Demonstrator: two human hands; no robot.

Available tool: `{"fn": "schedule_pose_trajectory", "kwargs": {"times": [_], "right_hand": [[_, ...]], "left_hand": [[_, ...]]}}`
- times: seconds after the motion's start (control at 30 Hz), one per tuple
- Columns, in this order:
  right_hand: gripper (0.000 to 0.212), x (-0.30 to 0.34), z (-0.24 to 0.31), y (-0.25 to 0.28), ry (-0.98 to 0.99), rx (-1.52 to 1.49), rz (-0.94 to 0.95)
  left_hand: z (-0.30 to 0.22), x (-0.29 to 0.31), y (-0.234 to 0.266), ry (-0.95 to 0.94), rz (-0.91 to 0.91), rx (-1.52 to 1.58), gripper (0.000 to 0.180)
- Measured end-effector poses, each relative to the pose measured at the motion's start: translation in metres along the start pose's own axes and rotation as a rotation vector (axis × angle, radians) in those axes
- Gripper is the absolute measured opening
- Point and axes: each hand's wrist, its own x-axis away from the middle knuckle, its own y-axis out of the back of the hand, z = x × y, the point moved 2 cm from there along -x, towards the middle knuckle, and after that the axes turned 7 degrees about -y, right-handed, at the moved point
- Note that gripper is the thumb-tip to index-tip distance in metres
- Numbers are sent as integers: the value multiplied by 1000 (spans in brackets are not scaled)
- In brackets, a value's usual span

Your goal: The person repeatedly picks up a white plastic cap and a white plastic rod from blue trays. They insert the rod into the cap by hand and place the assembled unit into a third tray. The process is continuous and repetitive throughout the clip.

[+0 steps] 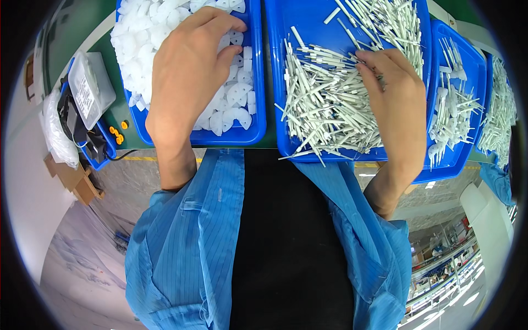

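Observation:
My left hand (190,71) is over the left blue tray (257,82), which is heaped with small white plastic pieces (237,94), some rounded with small holes. Its thumb and index finger are apart, with a white piece showing between their tips. Over the middle blue tray (286,22), my right hand (397,88) has its thumb and index finger drawn together in a pinch at the pile of thin white sticks (324,99) with fine dark ends. Whatever lies between those fingertips is too small to make out.
To the right, another blue tray (476,82) carries white pieces with sticks attached, and a further pile of sticks (498,104) lies beyond. At left are a clear plastic box (91,88), orange caps (117,135) and a plastic bag (59,129). The green table's edge runs before me.

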Motion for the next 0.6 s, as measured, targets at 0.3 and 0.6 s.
{"fn": "schedule_pose_trajectory", "kwargs": {"times": [0.3,0.6], "right_hand": [[14,-6,-4,13,-81,-35,87],[11,-6,5,-7,-83,206,28]], "left_hand": [[-5,6,1,45,-351,234,24],[-20,22,-26,48,-467,1146,30]]}}
